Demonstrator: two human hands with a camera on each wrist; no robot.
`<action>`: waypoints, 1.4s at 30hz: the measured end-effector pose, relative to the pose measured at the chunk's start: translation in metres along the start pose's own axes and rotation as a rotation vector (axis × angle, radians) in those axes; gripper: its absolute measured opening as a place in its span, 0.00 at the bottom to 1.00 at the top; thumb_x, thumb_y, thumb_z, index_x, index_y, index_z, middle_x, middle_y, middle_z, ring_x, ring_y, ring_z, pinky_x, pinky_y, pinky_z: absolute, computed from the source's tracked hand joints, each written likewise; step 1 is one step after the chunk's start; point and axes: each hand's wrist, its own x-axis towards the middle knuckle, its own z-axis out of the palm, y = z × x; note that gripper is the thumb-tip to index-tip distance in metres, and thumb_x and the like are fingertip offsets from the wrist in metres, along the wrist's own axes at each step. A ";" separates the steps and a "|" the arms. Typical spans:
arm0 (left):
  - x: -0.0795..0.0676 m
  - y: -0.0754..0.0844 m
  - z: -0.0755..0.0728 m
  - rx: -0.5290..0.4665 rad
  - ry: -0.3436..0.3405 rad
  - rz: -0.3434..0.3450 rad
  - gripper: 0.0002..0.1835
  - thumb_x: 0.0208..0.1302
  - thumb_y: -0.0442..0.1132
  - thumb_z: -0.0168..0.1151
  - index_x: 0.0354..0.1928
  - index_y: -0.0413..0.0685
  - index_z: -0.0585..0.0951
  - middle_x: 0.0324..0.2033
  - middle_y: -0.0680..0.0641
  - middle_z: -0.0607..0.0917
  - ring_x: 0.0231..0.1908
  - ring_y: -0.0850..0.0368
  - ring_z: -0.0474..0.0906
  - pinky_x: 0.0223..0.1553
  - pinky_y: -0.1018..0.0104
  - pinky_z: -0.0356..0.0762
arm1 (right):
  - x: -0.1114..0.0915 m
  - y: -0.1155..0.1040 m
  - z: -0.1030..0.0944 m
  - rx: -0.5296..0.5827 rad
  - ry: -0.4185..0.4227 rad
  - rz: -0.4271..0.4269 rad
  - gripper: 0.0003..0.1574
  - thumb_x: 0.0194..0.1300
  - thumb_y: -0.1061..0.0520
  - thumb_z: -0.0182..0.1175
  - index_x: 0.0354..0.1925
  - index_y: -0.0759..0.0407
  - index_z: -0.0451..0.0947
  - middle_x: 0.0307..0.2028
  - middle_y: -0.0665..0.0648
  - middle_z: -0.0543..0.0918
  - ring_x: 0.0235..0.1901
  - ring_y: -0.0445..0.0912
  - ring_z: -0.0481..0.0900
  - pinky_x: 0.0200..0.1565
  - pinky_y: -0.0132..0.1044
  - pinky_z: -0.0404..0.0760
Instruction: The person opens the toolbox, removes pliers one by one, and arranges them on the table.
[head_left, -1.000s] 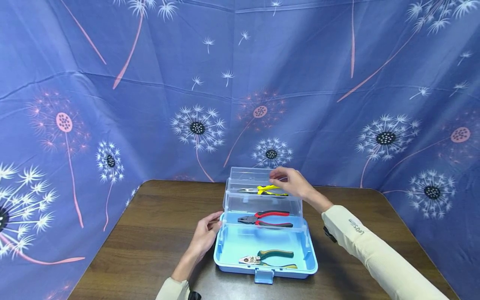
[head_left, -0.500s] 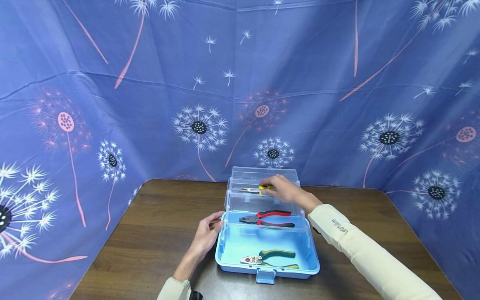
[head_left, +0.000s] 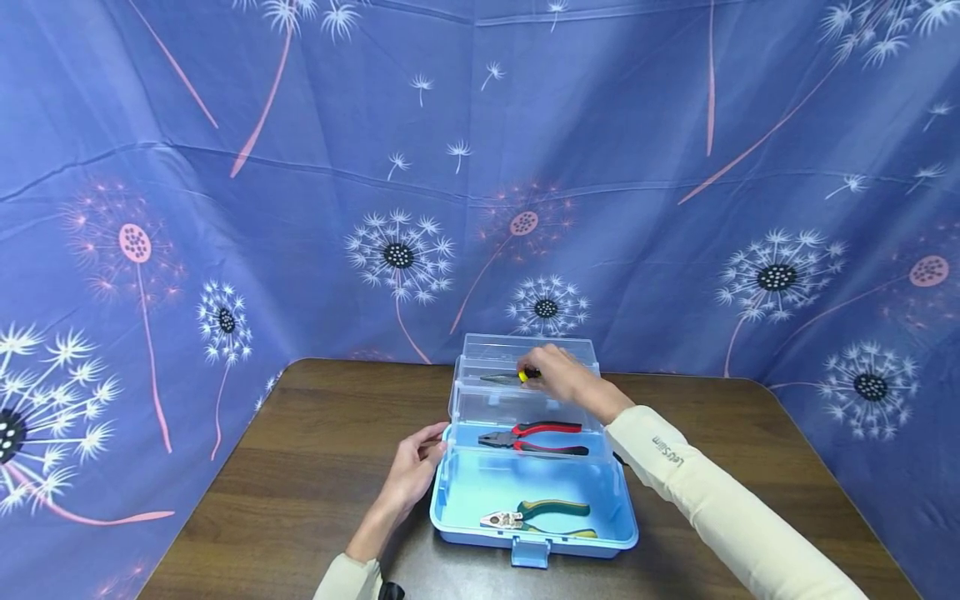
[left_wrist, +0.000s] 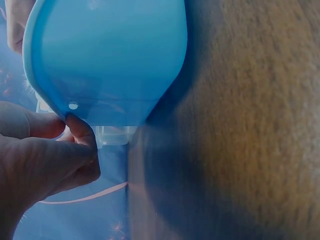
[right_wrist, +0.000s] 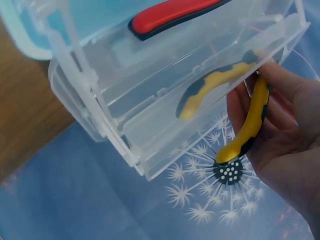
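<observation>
My right hand grips long-nose pliers with yellow and black handles at the upper clear tray. One handle sticks out past the tray edge in the right wrist view; the other shows through the clear plastic. In the head view the slim jaws point left and the hand covers most of the handles. My left hand pinches the left rim of the light blue toolbox between thumb and fingers. Red-and-black pliers lie in the middle level, seen through the lower clear tray.
Pliers with green and yellow handles lie in the toolbox bottom near its front latch. The box stands on a brown wooden table. A blue dandelion-print cloth hangs close behind the table's back edge.
My right hand has come left and down from above the tray's right side and taken hold of the long-nose pliers' handles. My left hand stays on the toolbox rim.
</observation>
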 end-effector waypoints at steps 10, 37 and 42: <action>-0.001 0.003 0.000 -0.010 -0.011 0.022 0.19 0.69 0.30 0.51 0.60 0.32 0.71 0.49 0.38 0.78 0.46 0.49 0.76 0.45 0.68 0.74 | -0.011 0.004 -0.022 0.218 0.138 0.111 0.19 0.59 0.59 0.66 0.49 0.64 0.81 0.31 0.55 0.86 0.26 0.44 0.80 0.30 0.37 0.78; 0.000 0.000 0.000 0.012 0.006 -0.002 0.19 0.69 0.31 0.51 0.60 0.37 0.73 0.49 0.40 0.77 0.45 0.51 0.76 0.45 0.65 0.75 | -0.099 0.072 -0.044 0.636 0.290 0.483 0.29 0.55 0.52 0.70 0.50 0.68 0.78 0.39 0.66 0.85 0.34 0.53 0.85 0.35 0.41 0.83; 0.000 0.000 0.000 0.012 0.003 0.001 0.19 0.69 0.32 0.51 0.60 0.37 0.73 0.50 0.40 0.77 0.44 0.52 0.76 0.44 0.67 0.75 | -0.120 0.084 -0.036 0.681 0.341 0.501 0.31 0.54 0.51 0.70 0.50 0.70 0.78 0.37 0.64 0.85 0.35 0.52 0.85 0.36 0.41 0.83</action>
